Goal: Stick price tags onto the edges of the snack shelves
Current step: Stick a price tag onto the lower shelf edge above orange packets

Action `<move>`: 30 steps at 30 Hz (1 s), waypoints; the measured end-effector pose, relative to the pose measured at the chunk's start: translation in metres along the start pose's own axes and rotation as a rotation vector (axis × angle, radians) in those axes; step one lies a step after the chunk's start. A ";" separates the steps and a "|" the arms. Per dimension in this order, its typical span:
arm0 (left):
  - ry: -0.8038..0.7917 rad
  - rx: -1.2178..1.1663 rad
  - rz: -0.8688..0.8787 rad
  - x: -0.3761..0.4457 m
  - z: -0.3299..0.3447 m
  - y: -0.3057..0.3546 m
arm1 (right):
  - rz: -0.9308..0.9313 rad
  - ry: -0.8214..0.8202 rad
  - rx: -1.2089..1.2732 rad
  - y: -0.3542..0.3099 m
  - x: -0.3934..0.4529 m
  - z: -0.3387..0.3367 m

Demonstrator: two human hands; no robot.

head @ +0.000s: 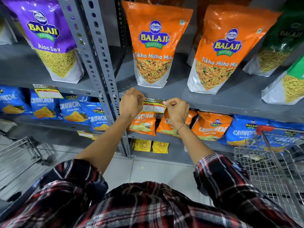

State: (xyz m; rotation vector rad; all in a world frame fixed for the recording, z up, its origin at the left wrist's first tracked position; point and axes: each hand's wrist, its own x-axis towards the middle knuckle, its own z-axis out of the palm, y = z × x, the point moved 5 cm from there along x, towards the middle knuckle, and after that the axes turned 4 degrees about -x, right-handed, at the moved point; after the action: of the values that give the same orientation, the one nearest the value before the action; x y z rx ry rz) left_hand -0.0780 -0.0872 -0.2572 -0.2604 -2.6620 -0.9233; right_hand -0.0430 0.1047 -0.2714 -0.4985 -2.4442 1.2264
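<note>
Your left hand (131,102) and right hand (176,109) each pinch an end of the price tag (153,106) against the shelf edge (213,106); orange Tikha Mitha Mix bags (154,46) stand above it.

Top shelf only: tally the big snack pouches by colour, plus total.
Purple pouch: 1
Orange pouches: 2 in front; more orange shows behind, count unclear
Green pouches: 2, both cut off at the right edge
Total: 5 clearly visible
</note>
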 end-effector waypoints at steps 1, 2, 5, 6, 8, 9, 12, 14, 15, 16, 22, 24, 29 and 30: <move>0.004 0.004 -0.004 0.000 0.000 0.000 | -0.007 0.001 0.000 0.000 0.000 0.000; 0.007 0.008 -0.007 0.001 0.000 0.001 | -0.010 0.000 0.003 0.000 0.000 0.001; 0.011 0.018 -0.007 0.001 0.001 0.002 | -0.020 0.006 -0.004 0.000 0.000 0.002; 0.015 0.018 -0.004 0.001 0.000 0.002 | -0.025 0.012 -0.011 -0.001 0.000 0.001; 0.024 0.017 0.005 0.001 0.001 0.003 | -0.033 0.025 -0.030 -0.002 0.001 0.001; 0.028 0.021 0.013 0.001 0.001 0.003 | -0.035 0.033 -0.040 -0.003 0.001 0.001; 0.036 0.032 0.038 0.000 0.002 0.004 | -0.053 0.055 -0.064 -0.003 0.002 0.003; 0.031 0.042 0.046 0.000 0.002 0.005 | -0.059 0.060 -0.076 -0.002 0.003 0.005; 0.030 0.047 0.049 0.000 0.002 0.005 | -0.059 0.059 -0.076 -0.001 0.003 0.005; 0.028 0.047 0.053 0.000 0.002 0.005 | -0.061 0.058 -0.077 0.000 0.004 0.006; 0.009 0.024 0.057 0.001 0.000 0.007 | -0.092 0.072 -0.117 -0.002 0.004 0.003; 0.020 -0.042 0.014 0.001 -0.001 0.006 | -0.134 0.050 -0.151 -0.002 0.003 0.003; -0.045 -0.100 -0.035 0.006 0.006 0.002 | -0.197 0.064 -0.261 -0.011 0.001 0.004; -0.059 -0.085 -0.048 0.007 0.009 0.004 | -0.191 0.064 -0.278 -0.013 0.002 0.004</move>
State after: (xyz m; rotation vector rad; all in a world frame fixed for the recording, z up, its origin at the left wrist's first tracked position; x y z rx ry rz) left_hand -0.0859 -0.0785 -0.2589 -0.2474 -2.6973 -1.0613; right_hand -0.0484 0.0957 -0.2627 -0.3606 -2.5514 0.7880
